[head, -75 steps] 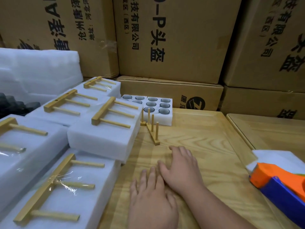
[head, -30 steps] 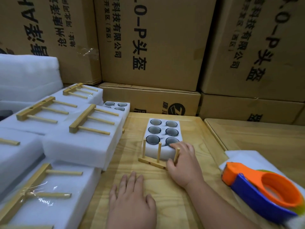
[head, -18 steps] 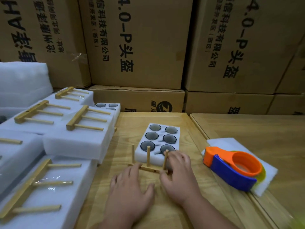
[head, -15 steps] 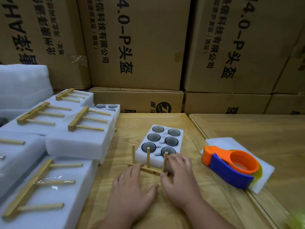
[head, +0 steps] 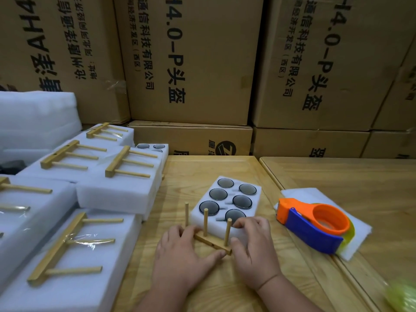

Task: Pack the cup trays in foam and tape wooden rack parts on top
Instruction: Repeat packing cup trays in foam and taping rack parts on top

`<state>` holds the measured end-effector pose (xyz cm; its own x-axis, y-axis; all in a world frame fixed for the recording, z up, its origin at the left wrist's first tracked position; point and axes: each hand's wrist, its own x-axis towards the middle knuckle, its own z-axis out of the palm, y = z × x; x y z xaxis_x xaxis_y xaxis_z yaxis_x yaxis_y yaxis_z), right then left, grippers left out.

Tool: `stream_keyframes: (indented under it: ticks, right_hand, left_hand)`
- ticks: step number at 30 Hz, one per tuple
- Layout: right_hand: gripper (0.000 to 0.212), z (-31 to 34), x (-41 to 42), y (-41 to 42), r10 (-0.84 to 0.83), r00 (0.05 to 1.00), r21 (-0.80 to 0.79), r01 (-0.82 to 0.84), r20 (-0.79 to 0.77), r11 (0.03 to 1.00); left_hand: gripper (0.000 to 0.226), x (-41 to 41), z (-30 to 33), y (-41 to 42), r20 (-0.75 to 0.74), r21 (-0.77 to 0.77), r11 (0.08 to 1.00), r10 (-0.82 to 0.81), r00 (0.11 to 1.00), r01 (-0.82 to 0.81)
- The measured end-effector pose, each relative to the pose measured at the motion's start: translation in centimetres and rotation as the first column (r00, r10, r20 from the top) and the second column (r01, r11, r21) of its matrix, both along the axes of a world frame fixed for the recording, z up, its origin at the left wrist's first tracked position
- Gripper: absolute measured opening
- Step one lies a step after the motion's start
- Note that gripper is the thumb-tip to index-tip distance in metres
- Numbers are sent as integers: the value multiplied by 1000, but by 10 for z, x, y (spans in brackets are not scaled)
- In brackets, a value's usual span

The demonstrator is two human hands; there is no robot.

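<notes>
Getting the wooden rack [head: 208, 238] off its base and laid flat is the step, I judge: pegs should point away, bar across the near end of the cup tray [head: 226, 204], same as the finished foam packs [head: 119, 188] at 9 o'clock. I'd grip the bar at both ends, tip it over slowly, and not lever against the pegs, they look thin. Then hold it down with one hand while the other goes for tape.

Left hand [head: 180, 257]: thumb pressed along the near side of the bar, fingers curled over its far-left end, so grasping the rack. Right hand [head: 254, 246]: thumb at the bar's right end, fingers [head: 244, 222] curled onto the tray's near edge; whether it truly pinches the bar, cannot tell for sure, I read it as holding.

Rack sits between both hands, upright, three pegs up, touching the tray's near side. Tray lies at 12 o'clock from the hands on the counter [head: 225, 167], six dark cups showing, not yet covered. Tape dispenser [head: 315, 226] at 3 o'clock, near the right hand, on a foam sheet [head: 301, 193].
</notes>
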<state>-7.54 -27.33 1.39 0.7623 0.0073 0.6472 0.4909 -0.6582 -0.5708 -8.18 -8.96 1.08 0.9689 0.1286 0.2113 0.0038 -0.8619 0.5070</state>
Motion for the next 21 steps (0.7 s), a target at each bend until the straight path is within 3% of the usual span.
stream_keyframes:
  ticks: [4,6,10,17,21]
  right_hand:
    - [32,-1,2,0,-28,1000,-14,29,11,999]
    - [37,0,2,1,-60,998,-63,60,-6,996]
    - [48,-2,4,3,-163,975,-104,148,-152,983]
    - [25,-7,10,4,-193,926,-103,168,-325,980]
    - [17,-4,9,2,-161,933,-10,167,-321,986]
  left_hand:
    - [136,2,4,-1,-92,10,997,72,993,-72]
    - [143,4,5,-1,-135,39,994,107,985,-103]
    - [126,6,1,1,-133,88,978,201,970,-191]
    - [113,10,-4,4,-101,58,932,363,926,-358]
    - [107,11,-6,5,-39,-21,952,305,951,-306]
